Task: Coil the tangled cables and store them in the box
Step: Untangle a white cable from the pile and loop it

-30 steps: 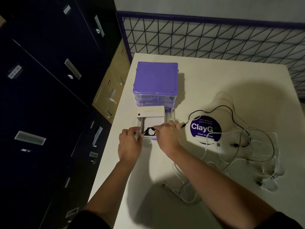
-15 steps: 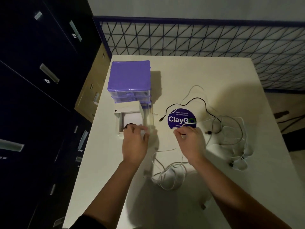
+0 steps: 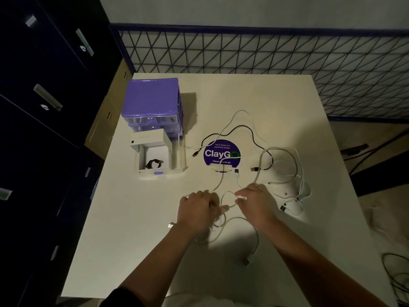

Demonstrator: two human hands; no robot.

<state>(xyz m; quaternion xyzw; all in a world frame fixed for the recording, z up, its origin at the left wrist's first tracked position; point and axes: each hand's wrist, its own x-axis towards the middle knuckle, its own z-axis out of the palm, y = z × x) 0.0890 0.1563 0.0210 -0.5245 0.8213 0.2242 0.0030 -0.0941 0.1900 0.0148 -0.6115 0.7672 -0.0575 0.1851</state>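
A small white box (image 3: 152, 141) sits in the pulled-out drawer (image 3: 179, 156) of a purple drawer unit (image 3: 151, 97); a coiled black cable (image 3: 153, 163) lies inside it. Tangled white cables (image 3: 281, 173) and a black cable (image 3: 243, 129) spread over the white table (image 3: 132, 229). My left hand (image 3: 197, 209) grips a white cable (image 3: 228, 196) at the table's middle front. My right hand (image 3: 256, 202) pinches the same cable a little to the right. A loop stands between the two hands.
A round purple ClayGo sticker (image 3: 221, 155) lies mid-table under the cables. Dark filing cabinets (image 3: 44, 107) stand to the left. A wire mesh fence (image 3: 265, 54) runs behind the table. More cables (image 3: 396, 275) lie on the floor at right.
Both hands left the white box, where the coiled black cable now lies. They moved toward me and took hold of a white cable at the middle front.
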